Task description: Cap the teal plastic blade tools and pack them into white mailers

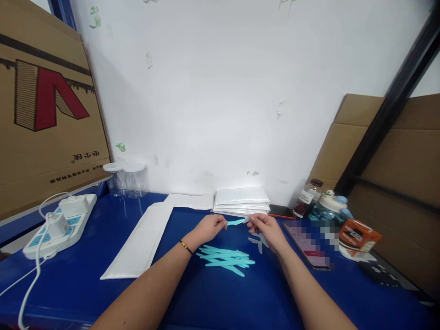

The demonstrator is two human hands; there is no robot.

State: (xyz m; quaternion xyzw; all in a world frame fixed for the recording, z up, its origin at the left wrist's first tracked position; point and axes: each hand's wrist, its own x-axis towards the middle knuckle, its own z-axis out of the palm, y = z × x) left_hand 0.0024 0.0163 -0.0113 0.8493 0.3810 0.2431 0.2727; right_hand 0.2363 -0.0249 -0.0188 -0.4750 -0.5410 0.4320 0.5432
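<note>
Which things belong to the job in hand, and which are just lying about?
Apparently the job:
thin turquoise strip between left hand and right hand
pile of turquoise strips
small translucent plastic pieces

Probably lying about:
clear white-lidded plastic jars
white plastic power strip
orange carton

Bright, diffuse light whitens the wall in front of me, with soft grey shading near the cardboard box at left. The cardboard at far right sits dimmer. I see pale sheen on the blue table and glints on the clear jars. Wide-angle stretch tilts the box and the dark post at the edges. Between my fingers, the teal strip looks slightly soft; mosaic blocks veil part of the phone.
</note>
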